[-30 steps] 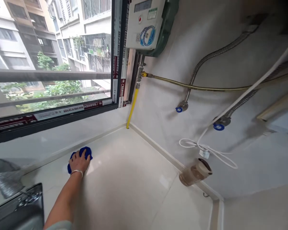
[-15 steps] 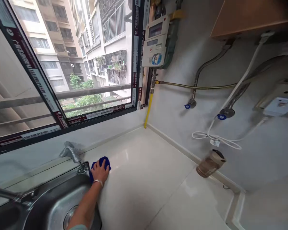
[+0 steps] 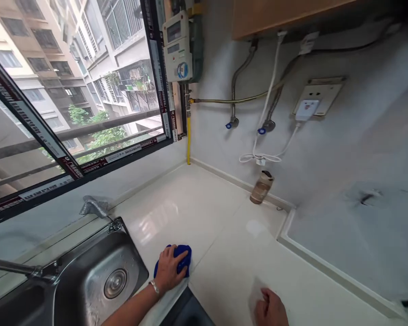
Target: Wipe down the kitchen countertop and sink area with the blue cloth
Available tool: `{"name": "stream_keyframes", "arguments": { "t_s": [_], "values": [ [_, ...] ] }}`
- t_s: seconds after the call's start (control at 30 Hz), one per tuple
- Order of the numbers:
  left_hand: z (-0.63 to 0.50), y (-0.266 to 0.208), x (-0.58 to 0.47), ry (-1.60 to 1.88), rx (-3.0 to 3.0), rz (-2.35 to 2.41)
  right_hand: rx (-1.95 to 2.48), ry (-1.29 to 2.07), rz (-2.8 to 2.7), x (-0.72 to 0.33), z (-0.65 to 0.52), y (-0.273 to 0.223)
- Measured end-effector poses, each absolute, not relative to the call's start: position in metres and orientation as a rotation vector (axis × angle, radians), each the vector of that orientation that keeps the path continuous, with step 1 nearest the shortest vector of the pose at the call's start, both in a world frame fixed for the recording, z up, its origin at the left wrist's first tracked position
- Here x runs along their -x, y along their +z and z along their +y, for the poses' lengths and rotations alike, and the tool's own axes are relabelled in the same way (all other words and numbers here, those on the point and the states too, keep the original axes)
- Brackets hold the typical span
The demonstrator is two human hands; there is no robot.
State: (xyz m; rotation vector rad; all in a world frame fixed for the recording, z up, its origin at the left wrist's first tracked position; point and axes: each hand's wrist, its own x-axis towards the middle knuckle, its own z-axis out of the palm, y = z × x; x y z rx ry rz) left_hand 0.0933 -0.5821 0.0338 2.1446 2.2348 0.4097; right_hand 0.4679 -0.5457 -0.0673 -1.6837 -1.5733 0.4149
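Observation:
My left hand [image 3: 168,269] lies on a bunched blue cloth [image 3: 182,258] and presses it against the white countertop [image 3: 221,253], to the right of the sink. Its fingers bend over the cloth, with the thumb on the right side. Low in the view, my right hand [image 3: 272,310] hovers over or rests on the counter; I cannot tell which. Its fingers are curled in, and nothing shows in them. The stainless steel sink [image 3: 136,253] is beside my left forearm.
A wrapped faucet [image 3: 93,207] stands behind the sink. A brown container [image 3: 261,188] sits against the right wall, below a tied white cord [image 3: 260,158]. A dark flat panel [image 3: 188,308] is at the counter's front. A yellow pipe [image 3: 188,140] runs down the corner.
My left hand has moved with the blue cloth from beside the faucet toward the counter's front. My right hand has come into view. The camera has turned to the right.

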Motion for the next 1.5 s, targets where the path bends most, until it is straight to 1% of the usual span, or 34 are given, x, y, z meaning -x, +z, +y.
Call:
{"name": "stream_keyframes", "arguments": {
  "t_s": [0.1,0.33,0.47,0.6,0.73,0.93,1.1,1.23,1.33,1.5],
  "values": [
    [-0.588,0.027,-0.137,0.472,-2.284,2.020,1.670,0.343,-1.589,-0.462,-0.550,-0.058],
    [-0.575,0.021,-0.224,0.465,-2.395,1.764,1.651,0.251,-1.624,-0.459,-0.552,-0.048],
    [-0.569,0.015,-0.271,0.464,-2.439,1.650,1.627,0.270,-1.623,-0.459,-0.551,-0.048],
    [-0.572,0.005,-0.291,0.556,-2.458,1.612,1.588,0.297,-1.621,-0.463,-0.552,-0.054],
    [-0.567,0.009,-0.257,0.536,-2.498,1.566,1.580,0.326,-1.613,-0.467,-0.553,-0.060],
    [-0.548,0.026,-0.152,0.555,-2.222,2.081,1.671,0.369,-1.582,-0.467,-0.557,-0.057],
    [-0.589,0.036,-0.094,0.556,-2.051,2.317,1.700,0.399,-1.573,-0.467,-0.558,-0.052],
    [-0.651,0.036,-0.080,0.495,-2.084,2.277,1.700,0.415,-1.571,-0.468,-0.557,-0.051],
    [-0.693,0.031,-0.075,0.424,-2.202,2.149,1.718,0.440,-1.564,-0.468,-0.558,-0.048],
    [-0.721,0.030,-0.067,0.375,-2.291,1.960,1.808,0.500,-1.538,-0.464,-0.562,-0.034]
  ]
}}
